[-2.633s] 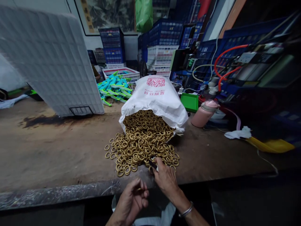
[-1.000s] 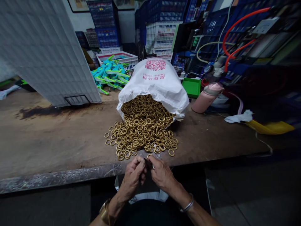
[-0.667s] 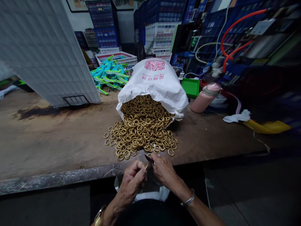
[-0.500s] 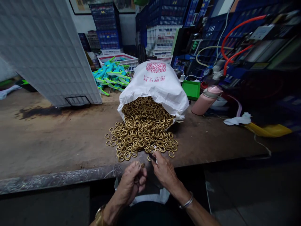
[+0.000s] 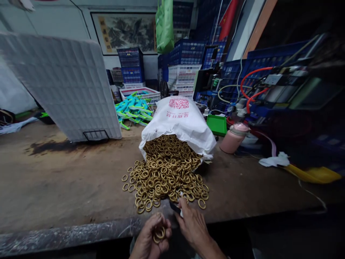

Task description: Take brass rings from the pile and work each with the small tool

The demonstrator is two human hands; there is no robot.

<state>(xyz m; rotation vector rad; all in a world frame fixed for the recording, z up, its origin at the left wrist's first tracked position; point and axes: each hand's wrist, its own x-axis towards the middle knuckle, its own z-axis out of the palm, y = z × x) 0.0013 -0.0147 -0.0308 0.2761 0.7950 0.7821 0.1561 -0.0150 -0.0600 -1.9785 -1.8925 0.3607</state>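
Observation:
Two or so gold-coloured rings (image 5: pixel 159 233) rest in the curled fingers of my left hand (image 5: pixel 148 235), just in front of the table's near edge. My right hand (image 5: pixel 195 226) is closed around a thin dark blade-like tool (image 5: pixel 175 207), with a bit of white showing beside its fingers. The tool's tip points left, close to the front of a heap of gold rings (image 5: pixel 161 180). That heap spills from the open mouth of a white woven sack (image 5: pixel 180 120) lying on its side, printed in red.
A grey-white ribbed panel (image 5: pixel 70 86) stands on the table (image 5: pixel 67 187) at left. Blue and lime-green plastic pieces (image 5: pixel 133 109) lie behind. At right are a green tray (image 5: pixel 217 125), a pink bottle (image 5: pixel 234 138), a machine with red hoses (image 5: pixel 253 73) and yellow material (image 5: pixel 314 174).
The camera view has tilted up, so the scene sits lower. My left hand has turned and now shows rings in its curled fingers. My right hand still grips the dark tool by the heap.

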